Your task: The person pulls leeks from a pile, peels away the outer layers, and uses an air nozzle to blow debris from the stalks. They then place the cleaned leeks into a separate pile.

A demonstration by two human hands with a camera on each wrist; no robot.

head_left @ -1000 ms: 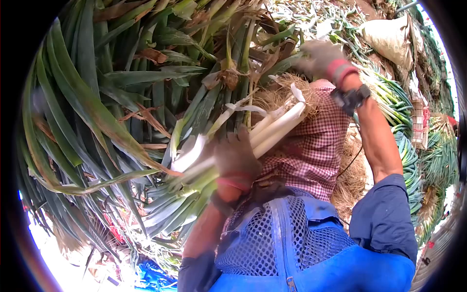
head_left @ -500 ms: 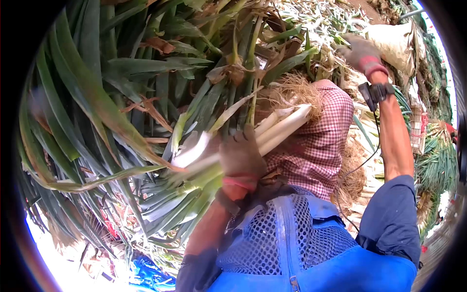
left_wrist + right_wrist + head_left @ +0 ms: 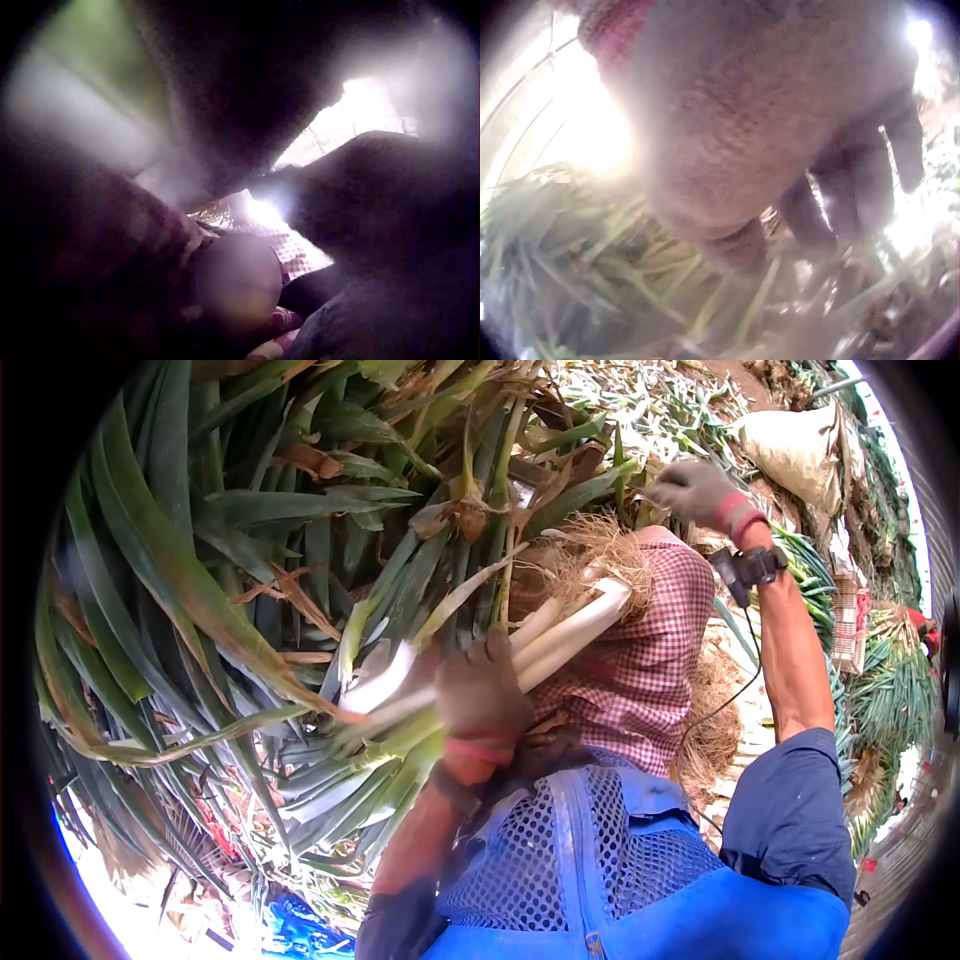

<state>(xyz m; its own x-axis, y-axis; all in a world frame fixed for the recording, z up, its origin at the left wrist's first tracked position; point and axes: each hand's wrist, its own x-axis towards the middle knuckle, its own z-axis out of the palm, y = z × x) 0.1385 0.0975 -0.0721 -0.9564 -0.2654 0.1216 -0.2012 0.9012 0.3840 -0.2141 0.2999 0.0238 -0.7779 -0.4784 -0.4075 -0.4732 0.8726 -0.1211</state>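
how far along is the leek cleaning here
Done: a few leek stalks show clean white shanks. In hand: the left hand grips that bunch over the checked cloth; the right hand is raised off it, holding nothing visible. Left: roots remain on, and heaps of leeks lie nearby.

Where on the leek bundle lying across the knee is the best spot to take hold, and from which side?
Take the leek bundle at the firm white stalks, where the gloved left hand already grips it, probably coming from above with fingers wrapped round. The stalks lie together there, straight and narrow, across the checked cloth. The green leaves fan out loosely and the root tuft is wispy, so both likely give a poor grip.
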